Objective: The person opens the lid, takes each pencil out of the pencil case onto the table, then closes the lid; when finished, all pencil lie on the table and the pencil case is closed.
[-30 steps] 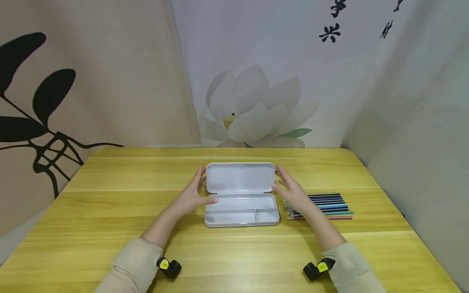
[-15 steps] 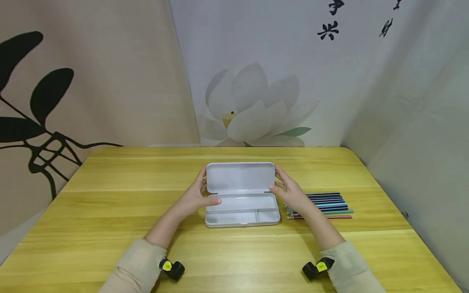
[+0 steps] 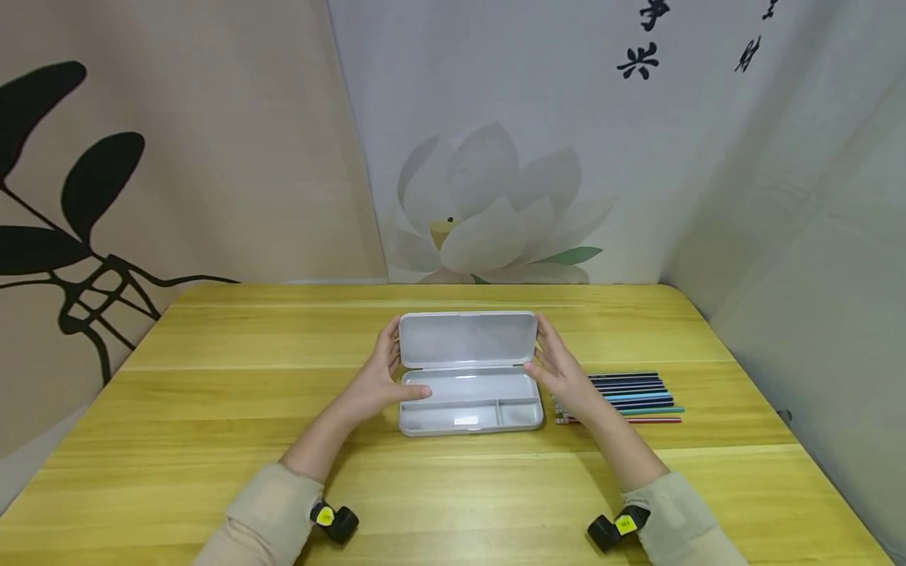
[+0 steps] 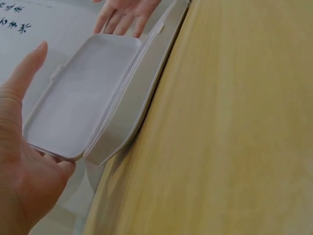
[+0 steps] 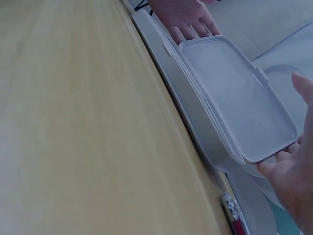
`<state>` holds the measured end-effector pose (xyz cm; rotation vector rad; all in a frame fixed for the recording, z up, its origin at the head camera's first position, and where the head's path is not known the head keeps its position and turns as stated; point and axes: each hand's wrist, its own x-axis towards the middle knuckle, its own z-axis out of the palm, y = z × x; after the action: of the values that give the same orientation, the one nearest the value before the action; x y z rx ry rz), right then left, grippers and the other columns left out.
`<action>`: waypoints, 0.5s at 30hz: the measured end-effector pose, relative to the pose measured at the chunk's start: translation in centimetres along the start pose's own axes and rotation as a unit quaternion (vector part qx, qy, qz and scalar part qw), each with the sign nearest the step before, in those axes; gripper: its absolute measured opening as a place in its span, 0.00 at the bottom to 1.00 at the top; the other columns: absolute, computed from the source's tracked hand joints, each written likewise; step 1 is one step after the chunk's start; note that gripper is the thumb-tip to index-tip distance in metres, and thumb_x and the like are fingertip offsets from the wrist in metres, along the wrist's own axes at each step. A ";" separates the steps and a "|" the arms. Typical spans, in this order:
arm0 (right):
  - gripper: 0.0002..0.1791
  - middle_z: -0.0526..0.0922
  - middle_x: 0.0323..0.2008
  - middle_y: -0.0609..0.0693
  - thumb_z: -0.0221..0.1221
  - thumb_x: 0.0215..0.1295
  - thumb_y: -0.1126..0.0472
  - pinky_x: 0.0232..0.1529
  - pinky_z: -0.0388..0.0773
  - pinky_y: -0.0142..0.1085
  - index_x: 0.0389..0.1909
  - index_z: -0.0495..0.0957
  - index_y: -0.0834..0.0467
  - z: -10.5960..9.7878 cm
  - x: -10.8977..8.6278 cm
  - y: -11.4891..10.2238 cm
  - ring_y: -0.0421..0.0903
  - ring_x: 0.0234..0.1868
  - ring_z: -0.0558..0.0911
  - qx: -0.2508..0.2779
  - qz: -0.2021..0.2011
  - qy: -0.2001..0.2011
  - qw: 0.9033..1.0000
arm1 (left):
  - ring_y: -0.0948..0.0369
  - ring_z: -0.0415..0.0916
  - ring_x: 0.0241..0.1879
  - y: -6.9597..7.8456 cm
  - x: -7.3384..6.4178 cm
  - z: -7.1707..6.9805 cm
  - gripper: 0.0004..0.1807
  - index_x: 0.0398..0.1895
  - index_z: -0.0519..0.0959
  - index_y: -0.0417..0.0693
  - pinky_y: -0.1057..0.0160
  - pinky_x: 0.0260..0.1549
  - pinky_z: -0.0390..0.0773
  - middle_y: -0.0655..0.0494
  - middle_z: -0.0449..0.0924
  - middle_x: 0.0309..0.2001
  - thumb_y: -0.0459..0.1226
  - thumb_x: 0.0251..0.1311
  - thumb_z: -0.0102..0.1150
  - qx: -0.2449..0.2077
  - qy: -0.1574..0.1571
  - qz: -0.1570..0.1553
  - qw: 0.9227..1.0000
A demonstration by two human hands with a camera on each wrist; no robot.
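A white pencil case [image 3: 467, 417] stands opened in the middle of the table, its lid [image 3: 469, 339] raised at the back. Inside the base are a long compartment, a front one and a small one at right; I see nothing in them. My left hand [image 3: 375, 385] touches the lid's left end with its fingers behind the edge, the thumb stretched out over the base. My right hand [image 3: 564, 377] is at the lid's right end, fingertips against the edge, thumb near the hinge corner. In both wrist views the thumbs stand away from the lid.
Several pencils [image 3: 637, 391], mostly dark with some light blue, teal and red, lie in a row right of the case, partly behind my right forearm. The wooden table [image 3: 212, 409] ends at a printed curtain [image 3: 488, 94] behind.
Both hands have closed in on the lid's ends, and the left thumb has moved inward over the base. The case has shifted slightly right and away. The pencils have stayed put.
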<state>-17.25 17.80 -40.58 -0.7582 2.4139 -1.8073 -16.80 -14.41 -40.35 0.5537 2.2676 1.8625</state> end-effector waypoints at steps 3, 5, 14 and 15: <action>0.42 0.35 0.74 0.60 0.48 0.70 0.69 0.69 0.45 0.52 0.76 0.33 0.57 0.1 -0.1 0.0 0.53 0.73 0.42 0.013 -0.011 0.006 1.000 | 0.48 0.35 0.73 0.0 0.0 0.0 0.66 0.76 0.31 0.54 0.52 0.68 0.43 0.46 0.34 0.75 0.33 0.47 0.74 0.005 -0.002 0.007 1.000; 0.41 0.37 0.74 0.61 0.47 0.70 0.70 0.68 0.45 0.53 0.76 0.33 0.59 0.2 -0.1 0.0 0.55 0.73 0.42 0.025 -0.020 0.007 0.999 | 0.49 0.36 0.73 0.0 0.0 0.0 0.64 0.76 0.32 0.54 0.52 0.68 0.43 0.47 0.35 0.75 0.32 0.48 0.73 -0.003 -0.001 0.012 1.000; 0.35 0.45 0.70 0.70 0.43 0.68 0.73 0.68 0.41 0.56 0.71 0.37 0.69 0.6 -0.4 0.5 0.62 0.72 0.43 0.083 -0.059 0.009 0.995 | 0.52 0.45 0.71 -0.4 -0.1 0.0 0.53 0.72 0.43 0.46 0.53 0.68 0.46 0.46 0.51 0.71 0.31 0.50 0.71 -0.037 -0.008 0.044 0.998; 0.34 0.46 0.70 0.70 0.43 0.69 0.73 0.68 0.41 0.56 0.70 0.37 0.70 0.6 -0.5 0.6 0.62 0.72 0.43 0.087 -0.060 0.008 0.994 | 0.52 0.48 0.71 -0.5 0.0 0.0 0.52 0.72 0.44 0.47 0.53 0.68 0.48 0.47 0.53 0.70 0.31 0.50 0.71 -0.038 -0.010 0.047 0.998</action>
<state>-16.86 17.57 -41.40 -0.8904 2.2264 -2.0420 -16.87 -14.54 -40.85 0.6756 2.1830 1.9669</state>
